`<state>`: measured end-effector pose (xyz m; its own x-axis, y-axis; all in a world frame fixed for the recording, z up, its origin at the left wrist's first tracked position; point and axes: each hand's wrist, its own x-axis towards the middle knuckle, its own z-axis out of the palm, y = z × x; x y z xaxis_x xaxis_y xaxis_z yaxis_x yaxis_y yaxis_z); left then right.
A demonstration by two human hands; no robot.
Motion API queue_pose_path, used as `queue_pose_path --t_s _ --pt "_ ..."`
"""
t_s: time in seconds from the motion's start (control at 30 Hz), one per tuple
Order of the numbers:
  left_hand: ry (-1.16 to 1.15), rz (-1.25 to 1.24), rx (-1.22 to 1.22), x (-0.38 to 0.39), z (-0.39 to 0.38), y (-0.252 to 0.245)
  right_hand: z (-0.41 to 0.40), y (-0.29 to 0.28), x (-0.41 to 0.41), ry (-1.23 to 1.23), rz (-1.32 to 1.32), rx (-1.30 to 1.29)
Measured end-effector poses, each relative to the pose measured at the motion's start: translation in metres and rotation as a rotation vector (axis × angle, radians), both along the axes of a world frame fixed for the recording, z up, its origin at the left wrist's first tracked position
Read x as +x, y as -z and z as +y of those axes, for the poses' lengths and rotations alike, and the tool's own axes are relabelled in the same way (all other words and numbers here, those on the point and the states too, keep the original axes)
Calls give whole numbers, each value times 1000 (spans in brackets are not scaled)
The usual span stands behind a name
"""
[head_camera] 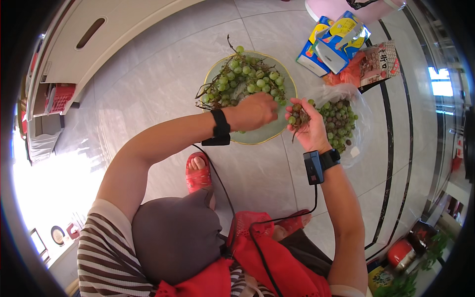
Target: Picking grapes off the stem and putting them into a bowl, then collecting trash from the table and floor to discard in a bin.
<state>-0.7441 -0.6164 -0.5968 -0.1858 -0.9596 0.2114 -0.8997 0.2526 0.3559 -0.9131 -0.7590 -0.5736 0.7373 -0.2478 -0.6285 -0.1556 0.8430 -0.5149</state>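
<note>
A glass plate with a gold rim (295, 80) stands on the tiled floor, heaped with bunches of green grapes (256, 76) and brown stems. Over its lower part is my left hand (254, 111), fingers curled downward; whether anything is between them is hidden. Just right of the plate, my right hand (310, 124), palm up, holds a small cluster of green and brownish grapes (298, 114) with its stem hanging. Beyond that hand lies a clear plastic bag (362, 137) with more green and dark grapes (338, 120).
Blue and yellow cartons (334, 42), a red plastic bag (347, 72) and a printed packet (378, 63) lie at the upper right beside a pink container (356, 9). Black cables (219, 174) run from both wrist devices. A white cabinet (81, 55) stands at the upper left.
</note>
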Motion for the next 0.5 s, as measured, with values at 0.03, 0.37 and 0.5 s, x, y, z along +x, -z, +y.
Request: queue_pose_path --t_s 0.03,0.37,0.5 --pt "81 -101 3 -4 0 5 1 -1 1 6 -4 3" --pt "-59 -34 19 0 -10 -3 7 7 -11 0 39 24" --pt "-310 627 169 13 -7 -63 15 -2 -4 -84 -7 21"
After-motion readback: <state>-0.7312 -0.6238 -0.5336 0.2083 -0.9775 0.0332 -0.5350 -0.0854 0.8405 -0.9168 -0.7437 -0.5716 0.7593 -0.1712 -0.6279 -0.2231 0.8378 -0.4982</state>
